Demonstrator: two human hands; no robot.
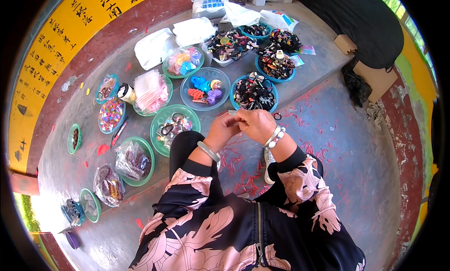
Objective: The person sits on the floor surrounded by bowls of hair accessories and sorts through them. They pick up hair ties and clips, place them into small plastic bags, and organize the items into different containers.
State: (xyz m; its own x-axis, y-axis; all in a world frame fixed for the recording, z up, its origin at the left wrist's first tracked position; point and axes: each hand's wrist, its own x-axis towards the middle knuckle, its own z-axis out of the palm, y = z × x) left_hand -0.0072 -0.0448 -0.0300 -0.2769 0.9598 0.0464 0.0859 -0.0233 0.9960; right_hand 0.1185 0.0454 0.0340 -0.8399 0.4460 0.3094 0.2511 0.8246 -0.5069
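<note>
Both hands meet, fingers curled in and tips pressed together: left hand point(222, 131), right hand point(258, 124). Small pale piece point(232, 112) pokes out at the fingertips, in front of the knees; cannot tell what it is or which hand pinches it.

Left wrist: grey bangle point(209, 152). Right wrist: beaded bracelet point(276, 137). Dark ring point(277, 116) near right hand, at the edge of a blue bowl point(277, 101) heaped with dark hair ties point(255, 93).

Left of that, clear bowl point(188, 79) with blue, red and purple bunches. Green bowl point(153, 125) of mixed small items just beside left knee. Further left, another green bowl point(150, 151) holding a plastic bag point(132, 159); second plastic bag point(108, 185), brownish contents, next to it. Pink stack point(152, 88) in a bowl farther back. White bags point(154, 48) behind the bowls. Red scraps point(246, 181) scattered on floor between and right of the legs. White shoe point(270, 168) under right forearm.
</note>
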